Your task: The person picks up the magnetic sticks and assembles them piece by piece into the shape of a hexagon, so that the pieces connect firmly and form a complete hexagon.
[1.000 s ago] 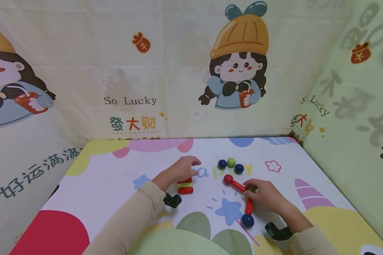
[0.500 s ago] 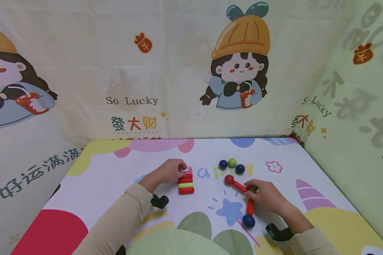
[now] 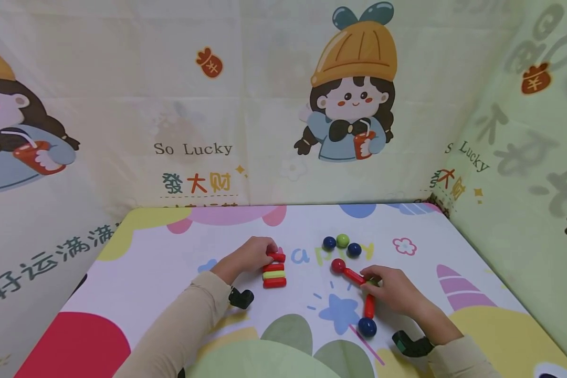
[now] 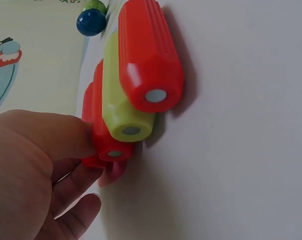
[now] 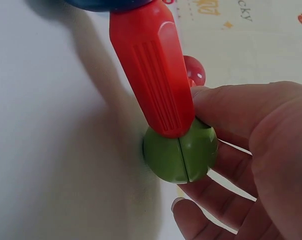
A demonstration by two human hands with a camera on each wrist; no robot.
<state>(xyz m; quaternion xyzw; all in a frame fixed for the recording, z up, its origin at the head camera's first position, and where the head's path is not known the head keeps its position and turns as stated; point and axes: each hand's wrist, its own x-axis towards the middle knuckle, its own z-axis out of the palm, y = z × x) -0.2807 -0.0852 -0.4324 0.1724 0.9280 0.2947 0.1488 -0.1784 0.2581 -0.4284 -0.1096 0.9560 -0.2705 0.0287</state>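
Beyond the lime rod, the next rod could be rolled if the far rod, pinched by the left hand, is tilted; rightward, the green ball is gripped by the right hand.

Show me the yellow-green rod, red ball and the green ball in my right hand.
Yellow-green rod (image 4: 118,102): left wrist view, its side.
Red ball (image 3: 337,266): head view, its middle.
Green ball (image 5: 166,157): right wrist view, left half.

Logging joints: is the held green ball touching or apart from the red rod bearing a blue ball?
Touching: in the right wrist view, the red rod meets the green ball, no visible gap.
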